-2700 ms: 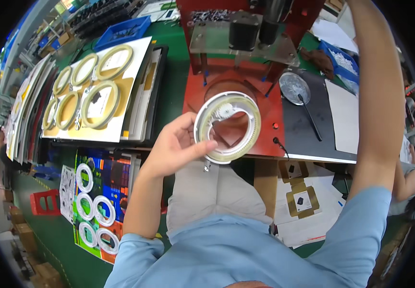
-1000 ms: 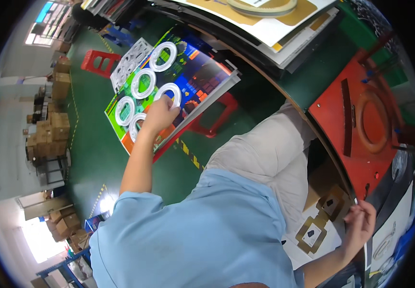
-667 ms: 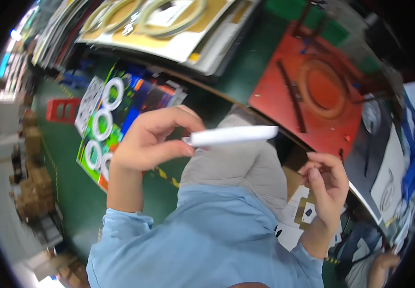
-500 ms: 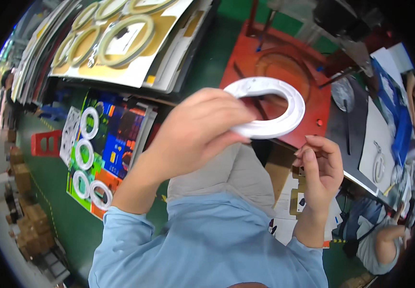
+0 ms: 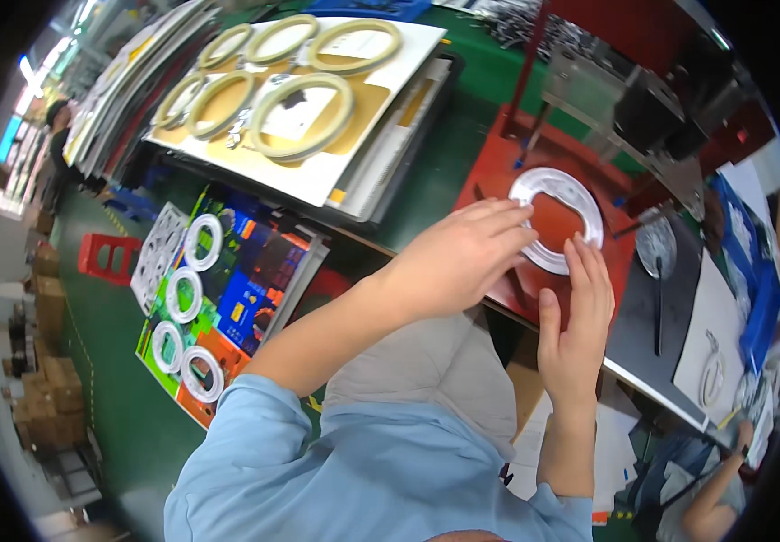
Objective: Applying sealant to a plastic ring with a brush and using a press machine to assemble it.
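A white ring [image 5: 589, 215] lies on the red base plate [image 5: 496, 165] of a machine. My left hand [image 5: 467, 253] has its fingers closed on the ring's left edge, with the thumb hidden underneath. At the ring's near right edge is my right hand [image 5: 578, 316], fingers stretched out and thumb held apart; the fingertips touch or nearly touch the rim. Through the ring's opening the red plate shows.
Several yellowish rings [image 5: 302, 117] lie on a stacked pile at left. Below them, white rings [image 5: 200, 372] rest on a colourful printed sheet. The machine's dark upper part [image 5: 647, 110] overhangs the plate. A black mat [image 5: 656, 303] is at right; another person [image 5: 710, 492] sits lower right.
The white ring has gone from my raised left hand down onto the red plate. My right hand has moved up to the ring's near edge, its fingers straightening. The view has shifted.
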A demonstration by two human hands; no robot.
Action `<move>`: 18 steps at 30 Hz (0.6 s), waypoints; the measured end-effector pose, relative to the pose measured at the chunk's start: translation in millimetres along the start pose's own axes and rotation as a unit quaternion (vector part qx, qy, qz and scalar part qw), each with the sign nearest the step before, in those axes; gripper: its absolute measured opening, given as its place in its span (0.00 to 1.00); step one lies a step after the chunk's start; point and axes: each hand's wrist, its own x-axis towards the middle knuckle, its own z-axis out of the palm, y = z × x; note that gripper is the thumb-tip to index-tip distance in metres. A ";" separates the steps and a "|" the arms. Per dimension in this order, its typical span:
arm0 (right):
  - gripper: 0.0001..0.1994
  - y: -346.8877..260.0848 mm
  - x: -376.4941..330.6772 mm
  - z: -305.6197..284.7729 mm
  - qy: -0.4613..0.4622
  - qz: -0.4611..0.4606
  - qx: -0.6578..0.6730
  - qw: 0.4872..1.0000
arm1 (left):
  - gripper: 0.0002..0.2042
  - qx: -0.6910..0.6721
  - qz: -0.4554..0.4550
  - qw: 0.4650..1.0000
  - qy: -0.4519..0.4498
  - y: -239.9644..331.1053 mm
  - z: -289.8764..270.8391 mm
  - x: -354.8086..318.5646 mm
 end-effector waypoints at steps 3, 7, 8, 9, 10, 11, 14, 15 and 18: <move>0.38 -0.2 -6.1 13.6 -0.110 -0.001 -0.097 0.989 | 0.13 0.028 0.004 0.997 0.068 10.8 -53.1 5.2; 0.36 -12.3 -19.2 -1.9 -0.152 -0.017 -0.106 0.983 | 0.11 0.233 -0.095 0.944 0.212 -37.1 -144.0 8.1; 0.36 -16.3 -22.2 -5.4 -0.148 -0.021 -0.103 0.983 | 0.12 0.317 -0.136 0.916 0.206 -64.5 -168.4 1.7; 0.32 -19.5 -26.4 -8.6 -0.138 -0.041 -0.045 0.989 | 0.13 0.361 -0.186 0.897 0.178 -85.6 -187.5 -7.0; 0.28 -22.2 -29.9 -11.5 -0.129 -0.062 0.012 0.990 | 0.13 0.402 -0.235 0.872 0.150 -102.4 -202.6 -15.8; 0.22 -26.6 -32.9 -12.5 -0.113 -0.074 0.043 0.990 | 0.14 0.402 -0.271 0.869 0.094 -120.0 -213.2 -23.7; 0.16 -31.7 -42.8 -4.0 -0.093 -0.090 0.151 0.980 | 0.13 0.396 -0.302 0.866 0.034 -122.6 -210.8 -26.6; 0.16 -33.5 -44.2 -3.6 -0.094 -0.085 0.148 0.981 | 0.13 0.406 -0.263 0.873 0.052 -119.6 -210.9 -28.4; 0.12 -37.4 -45.4 -1.0 -0.101 -0.055 0.232 0.966 | 0.12 0.353 -0.236 0.901 0.095 -99.5 -206.7 -26.5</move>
